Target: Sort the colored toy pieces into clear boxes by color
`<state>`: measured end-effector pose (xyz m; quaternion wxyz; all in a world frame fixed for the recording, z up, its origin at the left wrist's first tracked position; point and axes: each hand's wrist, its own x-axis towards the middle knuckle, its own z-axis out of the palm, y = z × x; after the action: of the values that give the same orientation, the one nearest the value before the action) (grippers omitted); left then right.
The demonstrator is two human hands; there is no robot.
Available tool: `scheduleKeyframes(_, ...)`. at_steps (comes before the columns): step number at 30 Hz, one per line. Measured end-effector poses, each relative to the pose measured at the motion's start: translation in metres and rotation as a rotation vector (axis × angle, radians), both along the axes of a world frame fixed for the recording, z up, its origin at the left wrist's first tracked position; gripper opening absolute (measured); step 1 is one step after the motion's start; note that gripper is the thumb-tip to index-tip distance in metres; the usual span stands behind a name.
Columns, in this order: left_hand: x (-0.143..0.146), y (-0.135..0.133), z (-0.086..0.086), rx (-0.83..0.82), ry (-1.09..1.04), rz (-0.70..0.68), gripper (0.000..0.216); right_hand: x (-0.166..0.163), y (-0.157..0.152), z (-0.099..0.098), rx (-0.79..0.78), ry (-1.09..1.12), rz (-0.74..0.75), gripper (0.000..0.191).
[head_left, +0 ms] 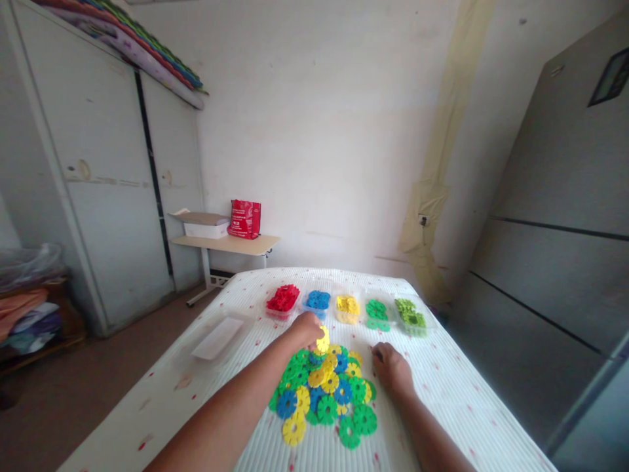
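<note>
My left hand [307, 330] pinches a yellow snowflake disc [322, 341], held upright just above the far edge of a pile. That pile of loose green, yellow and blue snowflake discs [328, 385] spreads over the table in front of me. To the right of the pile, my right hand [392, 367] rests low by the tablecloth with its fingers curled; whatever may be inside them is hidden. Beyond my hands stand clear tubs in a row, holding red pieces [283, 298], blue pieces [318, 300], yellow pieces [348, 305], green pieces [377, 310] and light green pieces [409, 313].
A transparent lid or tray [219, 338] lies on the left part of the white patterned tablecloth [167, 400]. Behind, a small side table [230, 244] carries a white box [206, 229] and a red bag [245, 219]. Grey cabinets [105, 164] stand at the left.
</note>
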<state>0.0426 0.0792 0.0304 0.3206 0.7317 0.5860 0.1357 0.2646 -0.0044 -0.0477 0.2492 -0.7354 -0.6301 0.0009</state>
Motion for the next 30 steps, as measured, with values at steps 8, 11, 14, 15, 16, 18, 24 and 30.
scheduleKeyframes(8, 0.066, 0.038, 0.021, 0.067, -0.313, 0.159, 0.032, -0.001, -0.002, 0.002, 0.026, 0.021, 0.005, 0.017)
scheduleKeyframes(11, 0.054, 0.026, 0.005, 0.162, -0.331, 0.201, 0.025, -0.001, -0.002, 0.003, 0.033, 0.026, 0.017, 0.017)
scheduleKeyframes(14, 0.021, 0.002, -0.011, 0.275, -0.322, 0.203, 0.021, -0.001, -0.003, 0.004, 0.032, 0.019, 0.025, 0.017)
scheduleKeyframes(15, 0.008, -0.008, -0.015, 0.315, -0.314, 0.205, 0.022, -0.001, -0.003, 0.005, 0.028, 0.017, 0.021, 0.017)
scheduleKeyframes(16, -0.006, -0.017, -0.018, 0.354, -0.302, 0.210, 0.022, -0.002, -0.003, 0.005, 0.023, 0.019, 0.013, 0.017)
scheduleKeyframes(18, -0.033, -0.033, -0.026, 0.410, -0.275, 0.226, 0.022, -0.003, -0.003, 0.006, 0.003, 0.041, -0.009, 0.017)
scheduleKeyframes(24, -0.086, -0.052, -0.063, 0.481, -0.129, 0.306, 0.021, -0.017, 0.003, 0.012, -0.029, 0.167, 0.055, 0.021)
scheduleKeyframes(30, -0.091, -0.045, -0.078, 0.448, -0.165, 0.322, 0.020, -0.049, 0.015, 0.017, -0.050, 0.081, 0.156, 0.027)
